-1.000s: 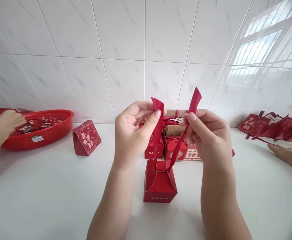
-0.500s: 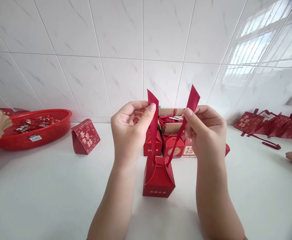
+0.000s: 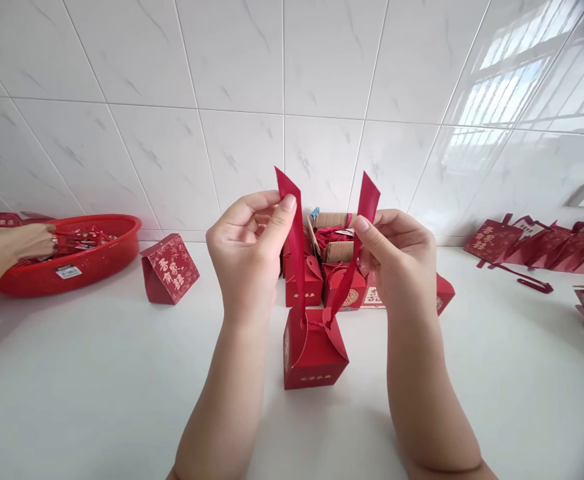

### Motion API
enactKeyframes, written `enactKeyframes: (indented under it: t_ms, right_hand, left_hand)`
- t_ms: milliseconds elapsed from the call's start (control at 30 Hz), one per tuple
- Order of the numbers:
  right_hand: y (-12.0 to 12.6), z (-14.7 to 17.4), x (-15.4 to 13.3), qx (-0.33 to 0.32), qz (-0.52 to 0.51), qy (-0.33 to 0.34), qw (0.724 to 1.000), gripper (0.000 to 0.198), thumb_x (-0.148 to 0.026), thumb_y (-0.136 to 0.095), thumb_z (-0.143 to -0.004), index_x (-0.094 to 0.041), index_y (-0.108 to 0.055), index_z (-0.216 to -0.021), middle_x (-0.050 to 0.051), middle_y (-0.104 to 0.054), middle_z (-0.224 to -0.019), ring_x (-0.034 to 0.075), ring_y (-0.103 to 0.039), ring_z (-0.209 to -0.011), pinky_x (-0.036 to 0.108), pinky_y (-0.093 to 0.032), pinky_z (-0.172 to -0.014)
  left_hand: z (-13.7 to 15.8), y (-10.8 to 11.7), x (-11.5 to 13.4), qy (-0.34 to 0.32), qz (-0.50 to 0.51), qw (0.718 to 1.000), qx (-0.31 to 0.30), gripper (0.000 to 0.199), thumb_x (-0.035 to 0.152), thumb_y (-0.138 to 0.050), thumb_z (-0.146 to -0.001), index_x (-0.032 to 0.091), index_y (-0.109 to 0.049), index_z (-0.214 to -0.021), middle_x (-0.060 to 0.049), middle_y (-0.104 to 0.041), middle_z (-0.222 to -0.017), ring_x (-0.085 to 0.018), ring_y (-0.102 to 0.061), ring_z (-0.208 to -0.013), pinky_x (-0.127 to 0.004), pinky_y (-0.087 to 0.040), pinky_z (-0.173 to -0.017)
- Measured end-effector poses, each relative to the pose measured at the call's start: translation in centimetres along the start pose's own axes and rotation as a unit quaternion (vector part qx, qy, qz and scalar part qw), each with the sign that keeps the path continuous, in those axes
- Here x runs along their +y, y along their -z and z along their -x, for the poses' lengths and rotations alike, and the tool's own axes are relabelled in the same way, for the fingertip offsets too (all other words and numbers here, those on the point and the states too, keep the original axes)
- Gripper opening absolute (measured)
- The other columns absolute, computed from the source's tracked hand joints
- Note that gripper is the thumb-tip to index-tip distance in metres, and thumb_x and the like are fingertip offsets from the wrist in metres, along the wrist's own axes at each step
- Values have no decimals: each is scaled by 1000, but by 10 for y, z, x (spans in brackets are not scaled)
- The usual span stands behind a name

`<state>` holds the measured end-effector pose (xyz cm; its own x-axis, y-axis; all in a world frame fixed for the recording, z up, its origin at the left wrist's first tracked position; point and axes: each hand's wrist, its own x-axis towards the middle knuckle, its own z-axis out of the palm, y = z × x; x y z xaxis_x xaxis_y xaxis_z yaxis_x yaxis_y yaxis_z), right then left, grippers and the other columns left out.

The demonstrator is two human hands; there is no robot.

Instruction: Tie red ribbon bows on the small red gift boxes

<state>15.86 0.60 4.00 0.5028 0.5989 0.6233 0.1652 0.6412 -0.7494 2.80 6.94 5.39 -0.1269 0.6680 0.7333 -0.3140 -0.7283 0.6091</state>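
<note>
Above red box (image 3: 316,360) on bench (image 3: 122,387): left hand (image 3: 249,253), grip pinching ribbon (image 3: 299,267) end; right hand (image 3: 405,257), grip pinching other. Basket (image 3: 99,267) left of box.

The box (image 3: 317,367) stands on the table (image 3: 97,400), its ribbon (image 3: 297,253) rising above it. Behind it sit other boxes (image 3: 305,287), with a carton (image 3: 339,253) behind those, before the wall (image 3: 242,153). To the left lies a basket (image 3: 99,267) with packets (image 3: 89,237) in it; a bag (image 3: 171,270) stands between the basket and the box. To the right, near the wall, is a row of bags (image 3: 547,248).
</note>
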Motion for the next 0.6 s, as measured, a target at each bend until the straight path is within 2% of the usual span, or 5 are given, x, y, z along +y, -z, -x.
enactKeyframes:
  t_ms: [233,400,600]
  right_hand:
    - [-1,0,2,-2,-16,-15,1000,21,-35,-77,-70,-21,-62,-71,-6,-52,-52,5,-42,-38,19,-36,-33]
    - [-1,0,2,-6,0,-20,1000,22,-39,-75,-72,-21,-62,-71,-5,-52,-53,6,-44,-39,20,-35,-34]
    - [0,1,1,14,-3,23,1000,20,-38,-71,-76,-22,-61,-69,-4,-48,-54,7,-44,-43,22,-34,-39]
  left_hand:
    - [-3,3,-4,27,14,999,-20,4,28,-68,-80,25,-68,-82,3,-69,-76,-13,-66,-76,-27,-52,-66]
    - [-4,6,-6,21,5,999,-27,10,32,-67,-80,25,-68,-86,1,-70,-83,-16,-67,-84,-28,-54,-70]
    - [-6,8,-7,20,24,999,-24,9,33,-68,-80,26,-68,-86,2,-71,-88,-18,-67,-92,-30,-54,-74]
